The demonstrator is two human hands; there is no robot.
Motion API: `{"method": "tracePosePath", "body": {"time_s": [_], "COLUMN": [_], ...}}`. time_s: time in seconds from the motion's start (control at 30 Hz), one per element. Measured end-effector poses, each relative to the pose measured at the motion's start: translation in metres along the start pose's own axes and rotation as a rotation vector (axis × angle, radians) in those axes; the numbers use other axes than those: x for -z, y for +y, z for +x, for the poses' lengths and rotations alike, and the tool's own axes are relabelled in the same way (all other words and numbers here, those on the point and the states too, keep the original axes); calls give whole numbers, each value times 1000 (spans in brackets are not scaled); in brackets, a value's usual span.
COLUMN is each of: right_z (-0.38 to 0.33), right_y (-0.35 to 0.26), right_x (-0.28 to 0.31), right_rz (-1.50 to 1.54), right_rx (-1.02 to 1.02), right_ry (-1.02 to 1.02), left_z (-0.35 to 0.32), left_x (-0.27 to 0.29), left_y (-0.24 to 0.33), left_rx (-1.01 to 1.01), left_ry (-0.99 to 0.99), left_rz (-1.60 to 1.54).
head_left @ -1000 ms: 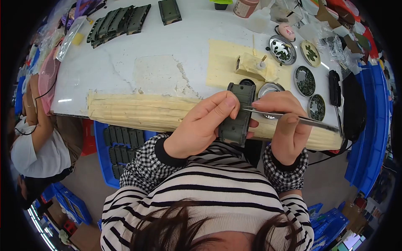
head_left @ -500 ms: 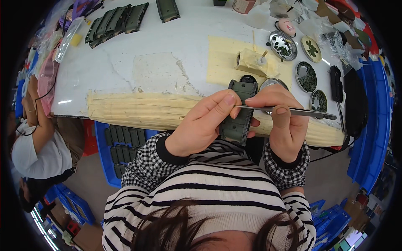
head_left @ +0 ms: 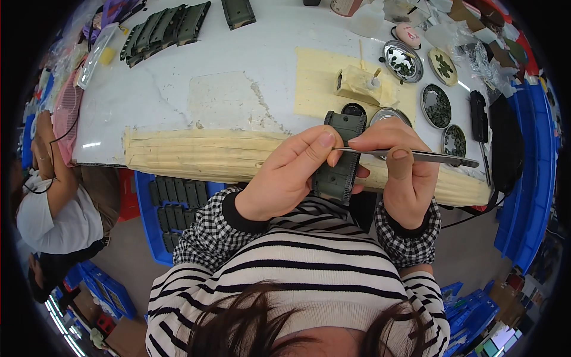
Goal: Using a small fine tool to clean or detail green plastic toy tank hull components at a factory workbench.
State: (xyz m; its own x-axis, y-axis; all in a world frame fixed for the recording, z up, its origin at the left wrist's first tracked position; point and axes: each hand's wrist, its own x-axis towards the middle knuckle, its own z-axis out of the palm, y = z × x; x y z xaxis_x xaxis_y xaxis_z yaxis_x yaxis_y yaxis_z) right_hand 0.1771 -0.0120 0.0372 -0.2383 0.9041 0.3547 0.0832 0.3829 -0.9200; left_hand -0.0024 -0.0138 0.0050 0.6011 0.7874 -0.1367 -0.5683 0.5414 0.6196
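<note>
My left hand (head_left: 279, 178) is closed on a dark green, ridged-edge plastic part (head_left: 334, 174), held upright above the table's near edge. Its thumb and forefinger are pinched at the part's left side. In my right hand (head_left: 411, 184) is a pair of slim metal tweezers (head_left: 431, 157), pointing left across the part. The tip reaches the left thumb and forefinger; whether it grips anything there is too small to tell. Some right fingers show behind the part's right side. A round metal dish (head_left: 388, 113) lies just beyond my right hand, partly covered by it.
Dishes of small green pieces stand at the right: a metal dish (head_left: 410, 74), a cream dish (head_left: 450, 78) and two darker ones. A taped block (head_left: 357, 89) sits beyond my hands. Similar green parts (head_left: 163, 33) lie far left; a blue crate (head_left: 146, 223) holds more. Another person (head_left: 59, 208) sits left.
</note>
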Motion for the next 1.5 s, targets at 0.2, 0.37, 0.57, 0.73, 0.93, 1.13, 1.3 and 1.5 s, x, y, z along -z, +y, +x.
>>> {"method": "tracePosePath", "body": {"time_s": [0.2, 0.37, 0.57, 0.73, 0.93, 1.13, 1.3, 1.5], "right_z": [-2, -7, -6, -3, -3, -3, -5, -4], "right_y": [6, 15, 41, 48, 50, 46, 21, 12], "right_x": [-2, 9, 10, 7, 6, 6, 8, -9], "right_rz": [-65, -89, -473, -605, -637, -593, -304, -139], "right_rx": [70, -3, -30, 8, 16, 2, 86, 194], "right_ry": [38, 313, 226, 189, 175, 183, 237, 164], "left_z": [1, -9, -17, -20, -21, -20, -15, -11], "left_x": [8, 0, 18, 21, 19, 15, 17, 10], "left_y": [-2, 14, 22, 22, 24, 24, 22, 19], "left_rx": [-27, -148, -179, -132, -156, -209, -180, -152], "left_ry": [-34, 133, 265, 265, 342, 381, 383, 392], "left_rz": [86, 155, -47, -176, -101, -147, -250, -259]}}
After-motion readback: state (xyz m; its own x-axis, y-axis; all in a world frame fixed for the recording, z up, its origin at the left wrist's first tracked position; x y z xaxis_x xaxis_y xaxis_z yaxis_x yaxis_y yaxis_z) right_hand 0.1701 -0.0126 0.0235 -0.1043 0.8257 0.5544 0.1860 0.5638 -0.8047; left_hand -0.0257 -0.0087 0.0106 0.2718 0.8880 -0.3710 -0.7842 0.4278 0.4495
